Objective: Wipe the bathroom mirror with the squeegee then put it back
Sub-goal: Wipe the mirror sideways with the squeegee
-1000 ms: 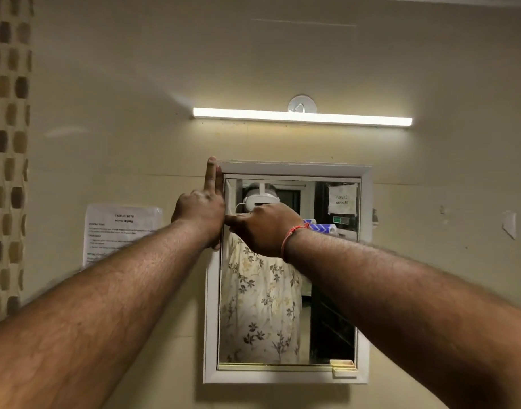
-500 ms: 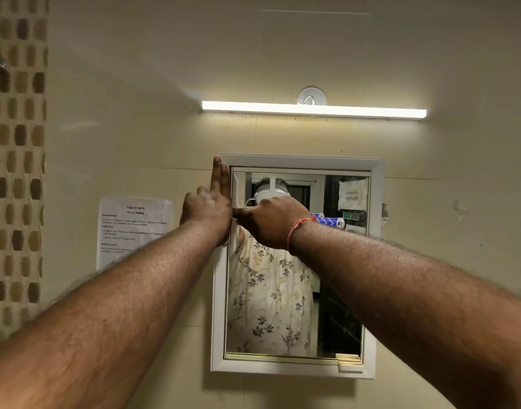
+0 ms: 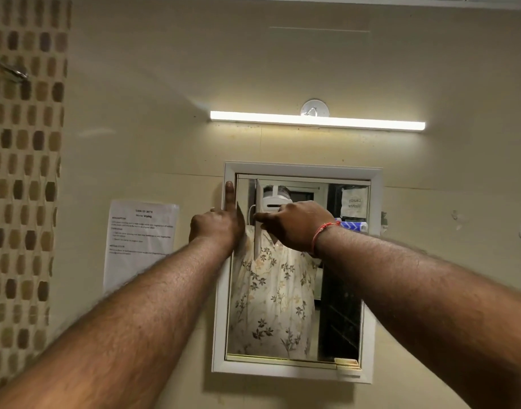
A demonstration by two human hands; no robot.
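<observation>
Far left of the bathroom mirror (image 3: pixel 303 168), a strip of brown mosaic tile (image 3: pixel 23 172) runs down the wall. A printed task sheet (image 3: pixel 140 243) is taped just left of the mirror. The left hand (image 3: pixel 216 228) rests on the mirror's left frame edge with its forefinger (image 3: pixel 229 196) straight up along the frame and the other fingers folded, probably to steady the mirror. Whether that grip holds anything cannot be told. The right hand (image 3: pixel 297 225), wearing a red thread bracelet (image 3: pixel 319 236), reaches across the upper glass, fingertips pointing left at a pale vertical strip. Its palm is hidden, so its grip cannot be judged. The squeegee cannot be made out for certain: the strip may be its blade or only a reflection. A blue-and-white object (image 3: pixel 352 226) shows at the mirror's right edge, and a lit tube light (image 3: pixel 316 121) hangs above the mirror. Wiping looks barely begun.
</observation>
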